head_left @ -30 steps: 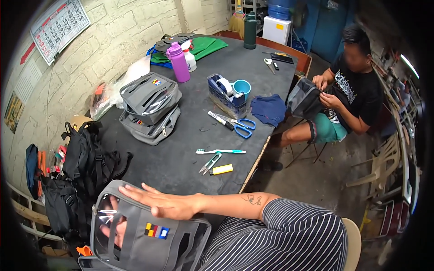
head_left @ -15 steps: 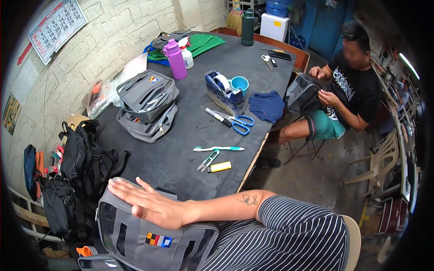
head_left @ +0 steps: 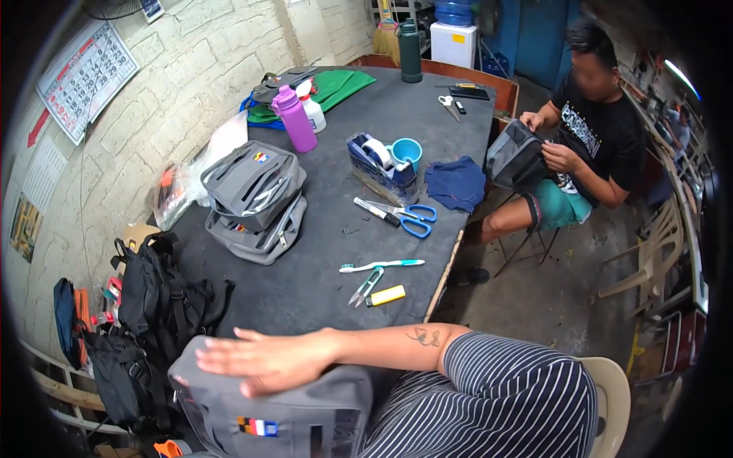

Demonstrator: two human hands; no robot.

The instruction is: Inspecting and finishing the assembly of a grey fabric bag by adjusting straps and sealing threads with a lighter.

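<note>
The dark work table (head_left: 321, 275) runs from the wearer's lap to the far wall and carries nearly everything in view; its near end lies next to the grey bag (head_left: 267, 412) being handled, which sits in front of the wearer's torso, partly over the table's near edge, front face up. The right hand (head_left: 263, 362) lies flat on top of that bag, fingers extended together and palm down, gripping nothing; judged from its pose, it is pressing or smoothing the fabric. The left hand is not in view, so its state cannot be reported. Two further grey bags (head_left: 256, 198) of the same make are stacked on the table's left side, apparently set aside as a batch. A pile of black backpacks (head_left: 153, 305) hangs or leans at the table's left edge, count uncertain. A co-worker (head_left: 588, 145) sits at the far right with one more grey bag (head_left: 515, 156) on the knee, both hands on it. Smaller items, one each unless noted: tape dispenser (head_left: 378, 164), blue cup (head_left: 407, 153), navy cloth (head_left: 456, 183), purple bottle (head_left: 294, 118), dark green flask (head_left: 410, 52), blue-handled scissors (head_left: 408, 217), toothbrush (head_left: 382, 265), thread snips (head_left: 366, 286), yellow lighter (head_left: 385, 295). The small tools lie within arm's reach, likely for ready use.
</note>
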